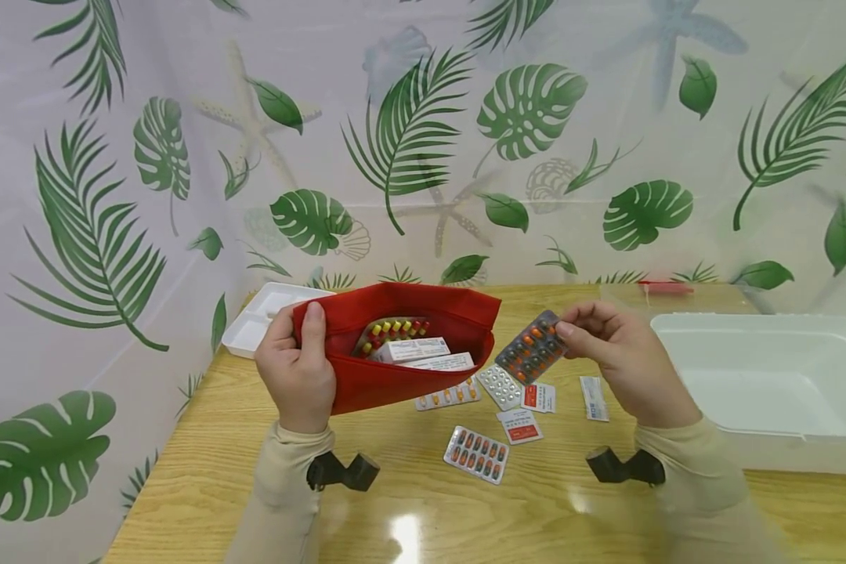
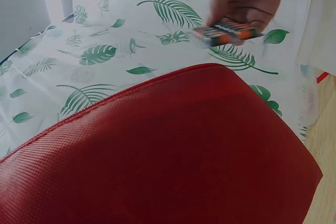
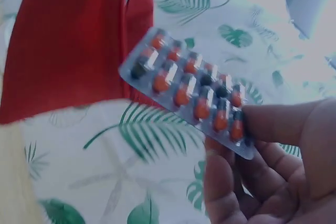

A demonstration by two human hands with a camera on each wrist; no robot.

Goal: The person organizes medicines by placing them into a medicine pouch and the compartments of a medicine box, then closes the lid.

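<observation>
A red zip pouch point(image 1: 395, 388) is held up by my left hand point(image 1: 298, 368), thumb over its near left edge. Its mouth gapes upward, showing two white boxes point(image 1: 423, 349) and a blister pack of red and yellow capsules point(image 1: 395, 329) inside. My right hand point(image 1: 623, 360) pinches a blister pack of orange and dark capsules point(image 1: 532, 347) by one end, just right of the pouch. In the right wrist view this blister pack point(image 3: 184, 93) is tilted, with thumb and fingers at its lower end. The left wrist view mostly shows the pouch's side point(image 2: 168, 145).
On the wooden table lie another orange-and-dark capsule blister pack point(image 1: 476, 454), a white tablet blister point(image 1: 500, 386), a yellow-and-white capsule blister point(image 1: 447, 396), red-and-white packets point(image 1: 520, 428) and a small white sachet point(image 1: 594, 398). A white bin point(image 1: 761, 435) stands right; a white tray point(image 1: 243, 333) sits back left.
</observation>
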